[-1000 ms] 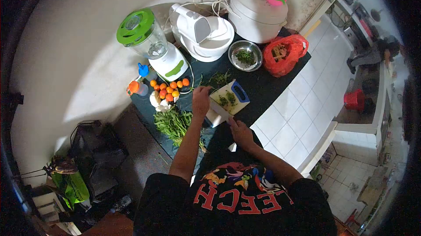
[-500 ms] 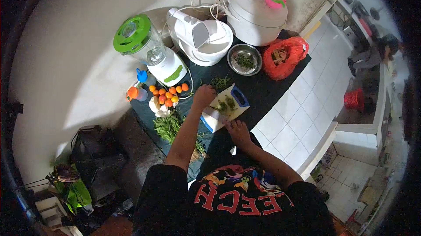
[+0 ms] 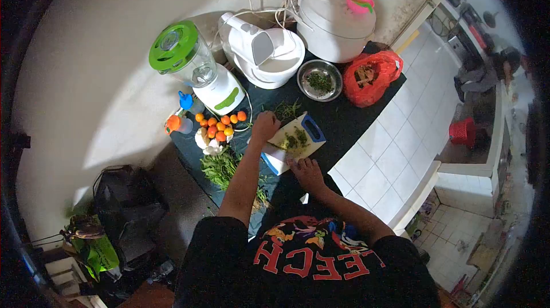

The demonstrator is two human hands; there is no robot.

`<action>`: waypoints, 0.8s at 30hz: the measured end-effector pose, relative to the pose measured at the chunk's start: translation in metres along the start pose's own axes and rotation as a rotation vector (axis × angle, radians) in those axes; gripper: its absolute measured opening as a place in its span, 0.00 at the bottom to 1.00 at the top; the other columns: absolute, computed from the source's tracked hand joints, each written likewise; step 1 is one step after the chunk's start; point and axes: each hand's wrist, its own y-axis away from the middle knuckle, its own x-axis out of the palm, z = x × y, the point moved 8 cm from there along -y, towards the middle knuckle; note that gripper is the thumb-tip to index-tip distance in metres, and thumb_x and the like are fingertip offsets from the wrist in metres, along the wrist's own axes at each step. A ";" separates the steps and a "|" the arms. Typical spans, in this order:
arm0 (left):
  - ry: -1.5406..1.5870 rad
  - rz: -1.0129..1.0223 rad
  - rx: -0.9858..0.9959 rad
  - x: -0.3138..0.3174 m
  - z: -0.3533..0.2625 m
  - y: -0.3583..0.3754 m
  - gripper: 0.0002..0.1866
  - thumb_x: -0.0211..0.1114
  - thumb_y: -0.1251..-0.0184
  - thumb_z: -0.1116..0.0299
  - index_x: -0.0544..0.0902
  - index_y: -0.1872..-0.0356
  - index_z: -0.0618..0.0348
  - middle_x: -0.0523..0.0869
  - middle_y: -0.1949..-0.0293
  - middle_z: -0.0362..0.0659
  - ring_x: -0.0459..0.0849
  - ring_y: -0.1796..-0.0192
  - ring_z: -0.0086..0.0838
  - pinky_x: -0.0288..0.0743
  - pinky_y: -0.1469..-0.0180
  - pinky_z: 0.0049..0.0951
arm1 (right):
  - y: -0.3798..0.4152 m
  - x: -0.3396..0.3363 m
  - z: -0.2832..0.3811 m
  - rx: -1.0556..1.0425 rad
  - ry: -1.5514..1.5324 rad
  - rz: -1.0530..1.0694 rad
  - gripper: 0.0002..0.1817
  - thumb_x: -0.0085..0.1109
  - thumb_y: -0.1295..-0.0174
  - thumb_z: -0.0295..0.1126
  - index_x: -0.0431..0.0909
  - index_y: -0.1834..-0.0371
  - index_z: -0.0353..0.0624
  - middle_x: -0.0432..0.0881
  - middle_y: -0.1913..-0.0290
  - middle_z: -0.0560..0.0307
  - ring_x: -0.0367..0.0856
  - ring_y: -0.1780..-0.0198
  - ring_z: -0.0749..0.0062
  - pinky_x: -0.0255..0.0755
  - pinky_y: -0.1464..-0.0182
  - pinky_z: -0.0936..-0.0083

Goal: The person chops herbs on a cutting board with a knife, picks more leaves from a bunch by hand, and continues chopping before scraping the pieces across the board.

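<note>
A white cutting board (image 3: 309, 143) with a blue handle lies on the dark counter (image 3: 344, 116), with chopped green herbs (image 3: 293, 139) on it. My left hand (image 3: 265, 125) rests at the board's far left edge, fingers curled down on a small bunch of herbs. My right hand (image 3: 306, 170) is at the board's near edge, closed around a knife handle. The blade reaches toward my left hand and is hard to make out.
Behind the board stand a green-lidded blender (image 3: 197, 67), a white stand mixer (image 3: 263, 47), a white lidded pot (image 3: 335, 19), a steel bowl of herbs (image 3: 321, 81) and a red bag (image 3: 369, 76). Orange fruits (image 3: 220, 123) and leafy greens (image 3: 220, 165) lie left. Another person (image 3: 487, 70) crouches far right.
My right hand has drawn back toward the board's near edge, bringing the knife blade lower. My left hand shifted slightly along the herbs. The view moved a little.
</note>
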 end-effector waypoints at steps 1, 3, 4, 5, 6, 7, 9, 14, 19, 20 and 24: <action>0.057 -0.060 -0.026 -0.008 0.003 0.000 0.09 0.63 0.31 0.64 0.83 0.60 0.59 0.85 0.59 0.56 0.84 0.53 0.56 0.79 0.48 0.53 | 0.001 0.000 0.001 -0.009 -0.010 -0.006 0.30 0.55 0.33 0.32 0.74 0.25 0.50 0.79 0.53 0.52 0.78 0.51 0.58 0.71 0.51 0.58; 0.112 -0.120 -0.052 -0.018 0.006 -0.001 0.09 0.62 0.30 0.66 0.82 0.58 0.60 0.85 0.58 0.58 0.84 0.52 0.58 0.79 0.48 0.55 | 0.002 0.000 0.002 -0.018 -0.022 -0.014 0.29 0.55 0.33 0.32 0.74 0.25 0.50 0.79 0.53 0.52 0.78 0.51 0.58 0.71 0.51 0.58; 0.119 -0.119 -0.088 -0.020 0.010 -0.002 0.09 0.62 0.30 0.67 0.81 0.56 0.60 0.85 0.57 0.57 0.85 0.51 0.58 0.79 0.49 0.55 | 0.002 0.000 0.001 -0.011 -0.014 -0.006 0.29 0.55 0.33 0.32 0.75 0.26 0.49 0.80 0.53 0.52 0.78 0.51 0.58 0.71 0.51 0.59; 0.126 -0.118 -0.124 -0.021 0.013 -0.002 0.09 0.61 0.29 0.68 0.81 0.54 0.60 0.86 0.57 0.57 0.85 0.51 0.57 0.80 0.50 0.55 | 0.002 0.000 0.001 -0.004 -0.004 0.001 0.29 0.56 0.33 0.32 0.75 0.26 0.49 0.80 0.53 0.51 0.78 0.51 0.58 0.71 0.50 0.59; 0.124 -0.120 -0.123 -0.022 0.012 0.000 0.09 0.61 0.29 0.68 0.81 0.54 0.60 0.86 0.57 0.57 0.85 0.51 0.57 0.80 0.50 0.55 | 0.002 -0.001 0.002 -0.004 -0.004 -0.002 0.29 0.56 0.33 0.32 0.75 0.26 0.49 0.80 0.53 0.51 0.78 0.51 0.58 0.71 0.50 0.59; 0.065 -0.154 -0.112 -0.023 0.008 0.002 0.08 0.61 0.30 0.68 0.82 0.56 0.60 0.86 0.56 0.57 0.86 0.51 0.57 0.81 0.50 0.54 | 0.002 -0.004 0.002 -0.007 0.000 -0.035 0.28 0.55 0.33 0.32 0.76 0.27 0.49 0.80 0.53 0.51 0.78 0.51 0.58 0.71 0.51 0.59; 0.004 -0.184 -0.097 -0.026 -0.007 0.009 0.07 0.62 0.30 0.68 0.83 0.58 0.60 0.87 0.56 0.57 0.87 0.51 0.57 0.81 0.51 0.54 | 0.002 -0.006 0.002 -0.005 0.004 -0.070 0.28 0.55 0.33 0.31 0.76 0.27 0.49 0.80 0.54 0.51 0.78 0.52 0.58 0.71 0.51 0.60; -0.128 0.047 -0.057 0.019 -0.002 0.011 0.06 0.64 0.34 0.70 0.89 0.64 0.58 0.88 0.60 0.55 0.89 0.55 0.56 0.83 0.50 0.52 | 0.007 0.006 0.008 0.009 -0.005 -0.015 0.29 0.57 0.33 0.31 0.73 0.27 0.48 0.78 0.51 0.48 0.81 0.53 0.54 0.78 0.56 0.57; 0.007 0.107 0.043 0.016 -0.011 0.005 0.07 0.67 0.35 0.69 0.90 0.61 0.57 0.89 0.61 0.54 0.89 0.55 0.54 0.84 0.50 0.50 | 0.008 0.005 0.005 0.132 -0.289 0.084 0.28 0.60 0.34 0.32 0.72 0.28 0.46 0.78 0.51 0.46 0.84 0.50 0.52 0.85 0.60 0.57; 0.001 0.133 0.061 0.017 -0.011 0.004 0.07 0.67 0.35 0.68 0.90 0.61 0.57 0.90 0.61 0.54 0.89 0.54 0.53 0.84 0.50 0.50 | 0.010 -0.002 0.004 0.168 -0.368 0.106 0.28 0.60 0.34 0.33 0.72 0.29 0.46 0.78 0.51 0.46 0.85 0.49 0.52 0.87 0.61 0.58; -0.072 0.168 0.102 0.021 -0.009 -0.003 0.07 0.65 0.32 0.70 0.90 0.61 0.54 0.90 0.58 0.51 0.89 0.52 0.52 0.84 0.51 0.51 | 0.022 -0.011 0.001 0.160 -0.366 0.127 0.27 0.60 0.33 0.34 0.73 0.30 0.47 0.78 0.52 0.46 0.86 0.50 0.51 0.87 0.61 0.56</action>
